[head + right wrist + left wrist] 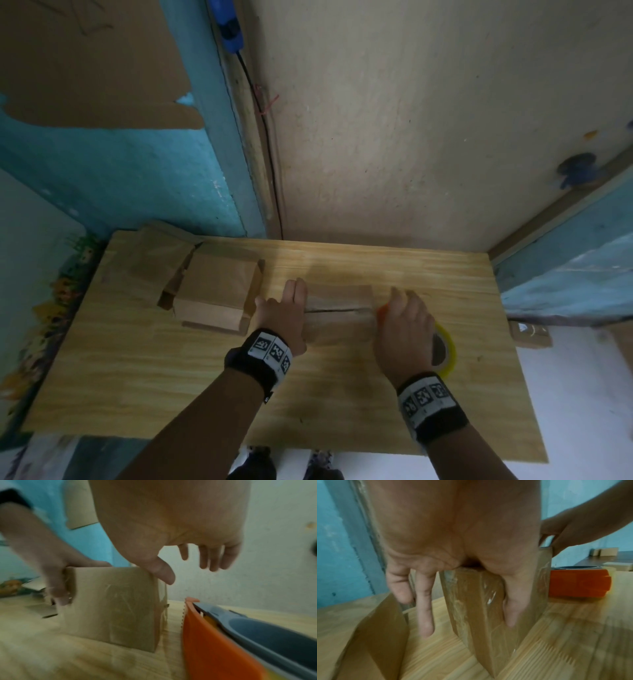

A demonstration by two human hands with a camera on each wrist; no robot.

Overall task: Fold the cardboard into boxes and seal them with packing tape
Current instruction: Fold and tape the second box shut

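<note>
A small brown cardboard box (337, 301) stands on the wooden table (171, 377) between my hands, a slit running along its top. Clear tape shines on its sides (479, 601). My left hand (284, 311) rests on the box's left end with straight fingers (424, 608), the thumb lying down the taped face. My right hand (406, 325) hovers at the box's right end, fingers loosely spread (211, 555), with the thumb touching the top corner of the box (111, 608). The orange tape dispenser (214, 642) with its yellow roll (445, 349) lies on the table under that hand, not held.
A closed cardboard box (219, 291) sits at the table's back left, with flat cardboard (154, 260) behind it. Walls rise right behind the table. Another small box (529, 334) lies on a ledge past the right edge.
</note>
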